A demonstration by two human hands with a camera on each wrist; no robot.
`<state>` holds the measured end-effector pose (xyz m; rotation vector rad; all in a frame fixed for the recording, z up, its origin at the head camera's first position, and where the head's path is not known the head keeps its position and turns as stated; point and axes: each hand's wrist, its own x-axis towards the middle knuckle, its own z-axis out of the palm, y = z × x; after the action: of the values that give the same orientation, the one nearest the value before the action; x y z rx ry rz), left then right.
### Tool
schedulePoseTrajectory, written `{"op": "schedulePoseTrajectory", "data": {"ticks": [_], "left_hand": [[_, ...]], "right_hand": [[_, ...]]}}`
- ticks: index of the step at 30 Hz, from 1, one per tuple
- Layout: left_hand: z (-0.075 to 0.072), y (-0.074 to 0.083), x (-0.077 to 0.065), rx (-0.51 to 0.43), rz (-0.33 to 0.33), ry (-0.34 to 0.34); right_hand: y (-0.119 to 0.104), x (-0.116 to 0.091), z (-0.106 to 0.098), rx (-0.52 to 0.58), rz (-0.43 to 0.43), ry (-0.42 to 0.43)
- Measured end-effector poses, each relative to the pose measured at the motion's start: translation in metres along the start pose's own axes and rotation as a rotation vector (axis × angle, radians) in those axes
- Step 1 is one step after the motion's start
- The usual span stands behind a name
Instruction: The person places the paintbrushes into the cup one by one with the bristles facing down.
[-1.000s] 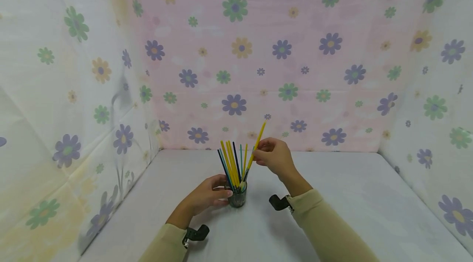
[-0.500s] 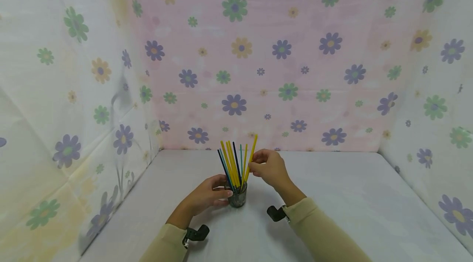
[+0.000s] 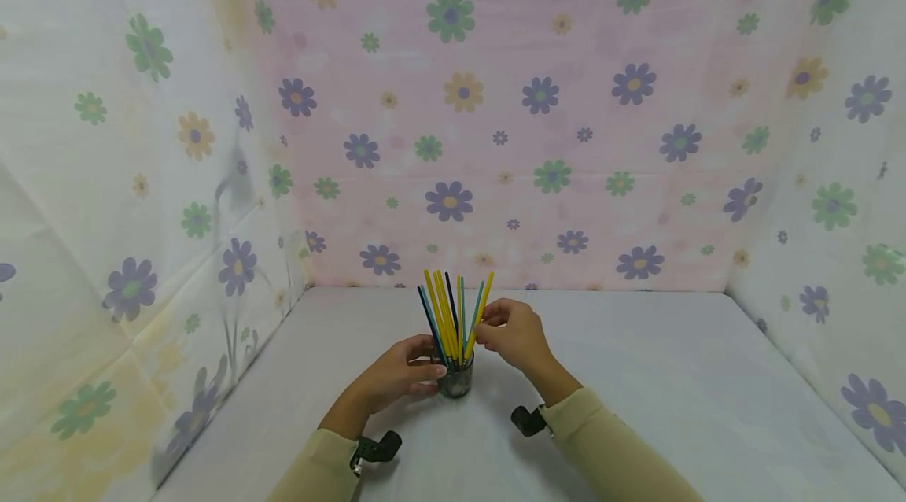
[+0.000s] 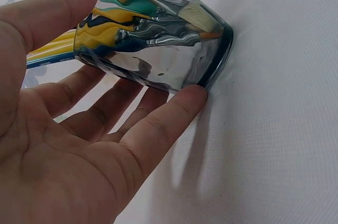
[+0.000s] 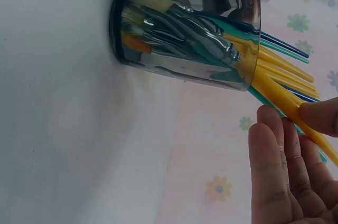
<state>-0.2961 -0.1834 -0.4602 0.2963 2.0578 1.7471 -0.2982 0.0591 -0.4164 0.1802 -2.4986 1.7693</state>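
Observation:
A clear glass (image 3: pixel 455 385) stands on the table, holding several paintbrushes (image 3: pixel 442 317) with yellow, dark blue and teal handles. Their bristles (image 4: pixel 199 17) point down and show through the glass wall near the base. My left hand (image 3: pixel 399 368) holds the glass from the left, thumb near the rim and fingers along its side. From the right, my right hand (image 3: pixel 520 333) pinches a yellow paintbrush (image 5: pixel 282 97) by its handle, thumb against fingers. That brush leans right, its lower end inside the glass. A teal handle (image 5: pixel 257 95) runs just behind it.
White cloth covers the table (image 3: pixel 637 384). A pink flowered curtain (image 3: pixel 495 53) hangs along the back, with pale flowered cloth at the left and right sides. Each wrist wears a black camera mount (image 3: pixel 380 447).
My right hand has moved down and slightly left, lowering the yellow paintbrush into the glass among the others. My left hand stays on the glass.

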Motion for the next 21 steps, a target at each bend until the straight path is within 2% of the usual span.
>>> {"op": "schedulePoseTrajectory", "data": {"ticks": [10,15,18,21], "left_hand": [[0.0,-0.001,0.004,-0.004,-0.002,0.001],[0.001,-0.002,0.005,0.011,0.007,-0.007],[0.0,-0.002,0.004,0.077,0.034,-0.025],[-0.003,-0.001,0.0,0.218,0.074,-0.029]], "right_hand": [[0.003,-0.005,-0.011,-0.036,-0.002,-0.016],[0.008,-0.012,-0.024,-0.104,-0.016,-0.033],[0.016,-0.018,-0.039,-0.204,-0.034,-0.034],[0.027,-0.025,-0.061,-0.346,-0.064,-0.03]]}}
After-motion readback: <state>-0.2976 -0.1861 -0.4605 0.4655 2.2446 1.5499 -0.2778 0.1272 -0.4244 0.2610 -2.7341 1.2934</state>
